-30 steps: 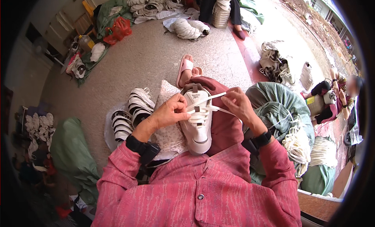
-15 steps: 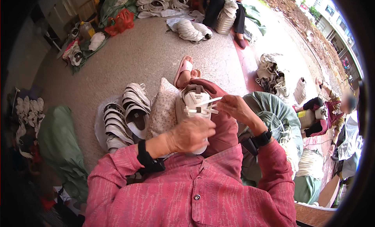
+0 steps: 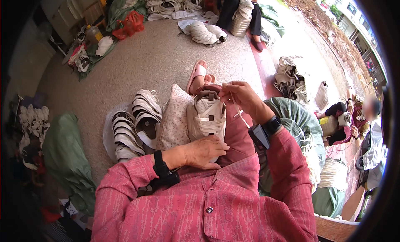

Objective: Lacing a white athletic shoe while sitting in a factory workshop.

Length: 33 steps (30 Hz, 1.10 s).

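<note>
A cream-white sneaker (image 3: pixel 192 119) rests on my lap with its tongue end away from me. White lace crosses its upper in several rows. My left hand (image 3: pixel 207 151) wraps over the near end of the sneaker, fingers bent around it and partly hiding it. Beyond and to the right, my right hand (image 3: pixel 243 99) pinches a white shoelace (image 3: pixel 236 103) above the sneaker's far right side. A loose end of that lace dangles below the right fingers.
Left of my lap lie a patterned cushion (image 3: pixel 171 121) and stacked sneakers (image 3: pixel 146 121). Green sacks (image 3: pixel 66 154) stand at the left, with another sack (image 3: pixel 298 117) and bundled laces (image 3: pixel 333 175) at the right. Other people sit at the far side and right among more shoes.
My right hand has moved up and left, drawing the lace away from the sneaker. My left hand has moved down from the laces to the sneaker's near end.
</note>
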{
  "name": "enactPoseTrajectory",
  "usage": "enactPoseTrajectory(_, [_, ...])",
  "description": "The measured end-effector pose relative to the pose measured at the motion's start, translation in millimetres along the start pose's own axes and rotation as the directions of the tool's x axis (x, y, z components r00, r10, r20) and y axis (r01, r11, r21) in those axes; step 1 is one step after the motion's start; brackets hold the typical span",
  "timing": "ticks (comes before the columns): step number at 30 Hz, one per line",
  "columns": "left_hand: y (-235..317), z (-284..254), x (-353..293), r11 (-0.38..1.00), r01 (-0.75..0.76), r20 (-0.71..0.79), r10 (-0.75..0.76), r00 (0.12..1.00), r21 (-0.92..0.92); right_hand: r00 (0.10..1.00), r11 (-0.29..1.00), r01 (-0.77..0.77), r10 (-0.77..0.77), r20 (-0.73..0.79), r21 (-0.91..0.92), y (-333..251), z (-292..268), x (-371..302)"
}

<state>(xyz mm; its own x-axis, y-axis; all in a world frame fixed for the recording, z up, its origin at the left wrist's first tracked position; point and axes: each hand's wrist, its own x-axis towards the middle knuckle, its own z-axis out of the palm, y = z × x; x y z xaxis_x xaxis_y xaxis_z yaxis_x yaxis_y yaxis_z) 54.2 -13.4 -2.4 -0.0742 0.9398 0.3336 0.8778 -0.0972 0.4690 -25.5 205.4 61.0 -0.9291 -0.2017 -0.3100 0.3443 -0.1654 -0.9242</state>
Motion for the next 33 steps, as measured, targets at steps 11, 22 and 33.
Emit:
enactPoseTrajectory(11, [-29, -85, -12, 0.879, 0.461, -0.590, -0.439, 0.678, -0.125, 0.886, 0.541, 0.462, -0.323, 0.333, -0.703, 10, -17, -53])
enactPoseTrajectory(22, [-44, -85, -2, 0.864, 0.502, -0.336, -0.482, 0.809, -0.030, 0.837, 0.429, 0.526, -0.413, 0.358, -0.734, 43, 1, -57])
enactPoseTrajectory(33, [-67, -73, 0, 0.850, 0.503, -0.367, -0.522, 0.770, -0.154, 0.983, 0.868, -0.142, 0.068, -0.169, -0.476, 29, -12, -40])
